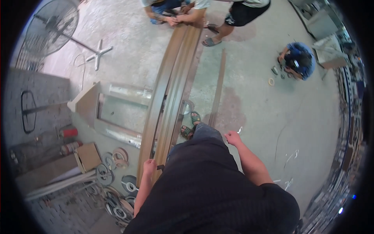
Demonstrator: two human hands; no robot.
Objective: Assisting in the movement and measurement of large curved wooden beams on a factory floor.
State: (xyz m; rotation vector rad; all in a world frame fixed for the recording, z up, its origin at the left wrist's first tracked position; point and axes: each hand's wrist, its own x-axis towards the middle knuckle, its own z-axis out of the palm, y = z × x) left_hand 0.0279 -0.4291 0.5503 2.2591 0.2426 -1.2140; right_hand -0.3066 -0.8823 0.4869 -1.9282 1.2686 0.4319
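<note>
My left hand is closed beside the near end of a pair of long brown grooved profiles, which run away from me across a low support. A small dark piece shows right by its fingers; whether the hand holds it, I cannot make out. Over the floor on my right, my right hand hangs with curled fingers, and nothing shows in it. The profiles' far end lies by the hands of a crouching co-worker.
A metal trolley frame sits under the profiles. Rolls of edging tape and an open cardboard box lie left. A pedestal fan stands far left. One thin strip lies on the floor; another person crouches far right.
</note>
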